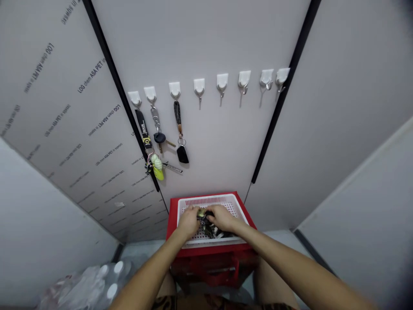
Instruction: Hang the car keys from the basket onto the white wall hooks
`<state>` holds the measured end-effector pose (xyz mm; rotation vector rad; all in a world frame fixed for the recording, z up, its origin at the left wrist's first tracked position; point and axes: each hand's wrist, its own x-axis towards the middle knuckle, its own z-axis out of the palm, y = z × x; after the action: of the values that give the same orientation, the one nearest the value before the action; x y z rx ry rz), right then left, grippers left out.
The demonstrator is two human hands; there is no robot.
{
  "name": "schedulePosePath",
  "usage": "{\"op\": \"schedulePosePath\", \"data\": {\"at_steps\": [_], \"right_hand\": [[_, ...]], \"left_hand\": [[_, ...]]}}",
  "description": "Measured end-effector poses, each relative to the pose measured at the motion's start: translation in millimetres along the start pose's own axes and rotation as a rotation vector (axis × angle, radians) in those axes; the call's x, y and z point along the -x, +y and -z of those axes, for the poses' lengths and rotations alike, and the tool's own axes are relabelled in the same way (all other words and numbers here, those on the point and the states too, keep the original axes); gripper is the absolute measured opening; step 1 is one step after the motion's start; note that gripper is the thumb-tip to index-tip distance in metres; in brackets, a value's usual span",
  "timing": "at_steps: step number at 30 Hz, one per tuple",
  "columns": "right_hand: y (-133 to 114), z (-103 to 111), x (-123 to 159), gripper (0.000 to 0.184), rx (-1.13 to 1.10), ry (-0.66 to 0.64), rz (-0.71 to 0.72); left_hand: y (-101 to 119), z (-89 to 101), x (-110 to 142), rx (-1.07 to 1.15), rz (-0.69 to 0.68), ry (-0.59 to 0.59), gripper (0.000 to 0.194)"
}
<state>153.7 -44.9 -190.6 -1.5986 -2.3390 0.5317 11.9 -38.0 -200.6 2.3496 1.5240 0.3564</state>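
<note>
Keychain bundle (204,217), a dark, jumbled cluster with metallic glints and a touch of yellow-green at the top, is up between both hands, inside the white basket (238,206). Left hand (189,221) has its fingers curled in, grasping the near-left side; right hand (222,216) is pinching a black piece at the other side, thumb and fingers closed on it. More dark and pale pieces lie in the basket just below — too small to sort out, and no writing readable on them.

The basket, slatted and perforated, sits on a red box (211,250). Up on the wall, eight white hooks (199,84) run in a row, and the three leftmost are loaded: a black strap (143,129) with white lettering that looks like "MASK", plus pale green and lime charms (157,163); a silver clip (155,117) with a black-headed key (159,137); a braided loop (177,113) with a black fob (182,154).

Left wall panel (93,77) — repeated print, "LOG chem ASA PET in". White-capped bottles (112,290) at lower left.
</note>
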Motion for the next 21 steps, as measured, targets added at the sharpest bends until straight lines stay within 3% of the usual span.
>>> {"op": "schedulePosePath", "data": {"at_steps": [3, 8, 13, 17, 21], "right_hand": [[10, 12, 3, 0.024, -0.052, 0.045, -0.043], [17, 30, 10, 0.026, -0.088, 0.13, -0.082], [-7, 39, 10, 0.034, -0.348, 0.201, 0.149], [-23, 48, 4, 0.023, -0.515, 0.153, 0.118], [-29, 60, 3, 0.025, -0.69, 0.119, 0.131]], "left_hand": [[0, 4.6, -6, 0.141, 0.072, -0.018, 0.015], [5, 25.4, -13, 0.519, 0.073, 0.029, 0.007], [14, 49.4, -15, 0.712, -0.029, 0.017, 0.005], [22, 68.5, -15, 0.845, -0.026, 0.011, 0.004], [29, 87.7, -15, 0.931, -0.05, 0.019, 0.006]]}}
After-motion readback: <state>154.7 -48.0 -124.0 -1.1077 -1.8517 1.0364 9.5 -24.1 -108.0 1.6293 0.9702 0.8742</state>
